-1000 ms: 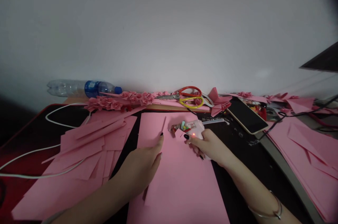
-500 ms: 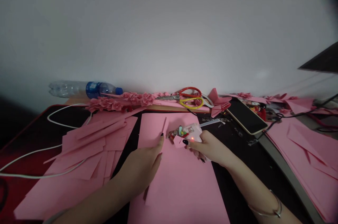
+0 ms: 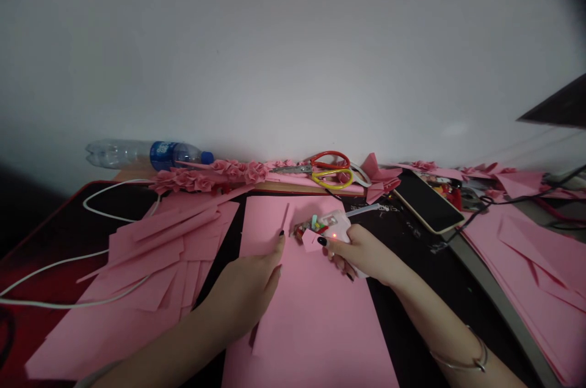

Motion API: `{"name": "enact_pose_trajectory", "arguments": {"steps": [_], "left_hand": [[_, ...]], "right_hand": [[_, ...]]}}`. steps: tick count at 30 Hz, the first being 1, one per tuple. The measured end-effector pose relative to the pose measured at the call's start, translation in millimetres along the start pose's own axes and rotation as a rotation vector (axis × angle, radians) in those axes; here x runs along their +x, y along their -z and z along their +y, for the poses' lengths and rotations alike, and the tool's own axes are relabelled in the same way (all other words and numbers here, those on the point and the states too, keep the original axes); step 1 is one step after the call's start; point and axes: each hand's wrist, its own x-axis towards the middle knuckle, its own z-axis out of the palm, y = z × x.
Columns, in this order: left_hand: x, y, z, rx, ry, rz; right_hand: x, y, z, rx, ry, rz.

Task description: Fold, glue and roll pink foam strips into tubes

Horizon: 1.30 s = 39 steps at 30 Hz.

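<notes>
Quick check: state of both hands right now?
Left hand: open, flat on the pink paper sheet.
Right hand: closed around the small pink-white glue gun.

Free room: bare pink sheet point(image 3: 315, 321) between and nearer than the hands. Obstacles: cut pink strips point(image 3: 160, 254) and white cable point(image 3: 68, 263) left of the left hand point(image 3: 247, 290); scissors point(image 3: 327, 169) and paper roses point(image 3: 206, 176) beyond; phone point(image 3: 428, 200) beyond the right hand point(image 3: 361, 254).

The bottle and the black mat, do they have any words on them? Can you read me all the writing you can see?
None can be read.
Water bottle: blue label with white print, too blurred.
Black desk mat: pale lettering beside the right hand, too small.
Glue gun in that hand: red light, no words.
Phone: dark screen.
</notes>
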Motion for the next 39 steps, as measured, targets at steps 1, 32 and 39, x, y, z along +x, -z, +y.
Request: {"name": "enact_pose_trajectory", "arguments": {"steps": [1, 32, 39], "left_hand": [[-0.4, 0.4, 0.2, -0.001, -0.001, 0.0], [0.4, -4.9, -2.0, -0.009, 0.008, -0.001], [1.5, -6.9, -3.0, -0.009, -0.009, 0.024]], "right_hand": [[0.2, -0.1, 0.0, -0.001, -0.003, 0.004], [6.6, -0.3, 3.7, 0.086, -0.025, 0.076], [8.4, -0.6, -1.4, 0.103, -0.04, 0.079]]}}
